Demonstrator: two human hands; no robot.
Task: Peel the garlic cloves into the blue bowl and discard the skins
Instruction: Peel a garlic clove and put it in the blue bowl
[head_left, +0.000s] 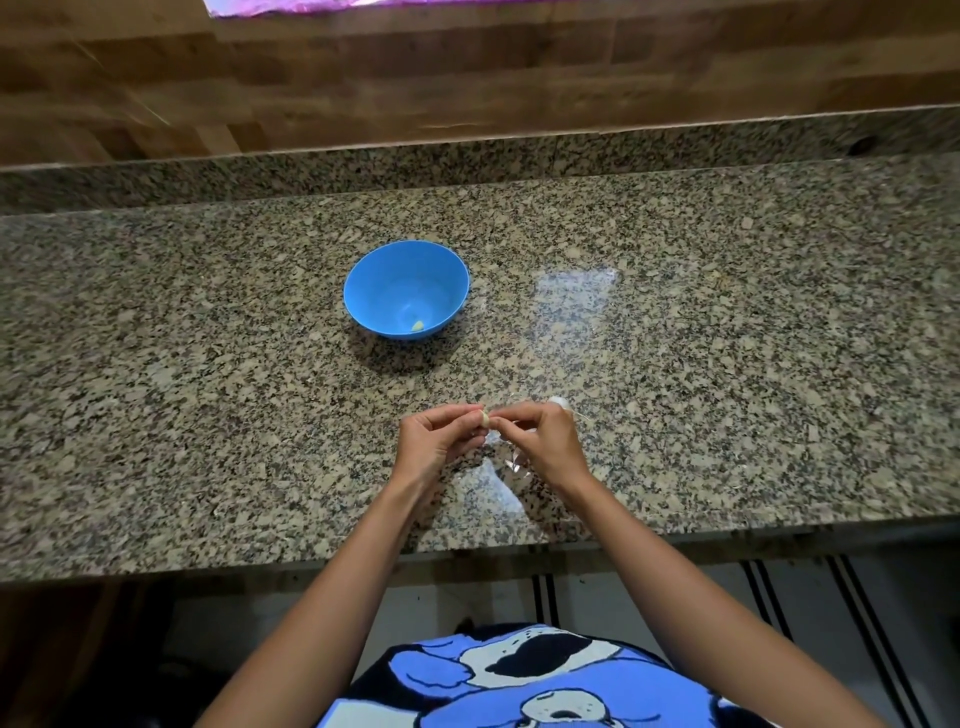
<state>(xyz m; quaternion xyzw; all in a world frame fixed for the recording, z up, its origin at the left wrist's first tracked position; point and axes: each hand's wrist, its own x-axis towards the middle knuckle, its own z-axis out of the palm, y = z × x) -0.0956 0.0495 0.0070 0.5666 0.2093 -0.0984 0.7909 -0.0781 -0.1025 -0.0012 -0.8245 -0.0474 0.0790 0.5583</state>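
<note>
On the speckled granite counter (208, 364), below a wood-panelled wall (363, 78), the bowl (379, 291) stands well beyond my hands with one peeled clove (417, 326) inside. My left hand (434, 441) and right hand (540, 441) meet above the near part of the counter. The curled fingertips of both pinch a garlic clove (485, 419) between them. Both forearms reach forward and converge there.

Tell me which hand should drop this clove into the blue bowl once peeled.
Probably left: the left hand pinches the small pale garlic clove and lies nearer the round blue plastic bowl.
</note>
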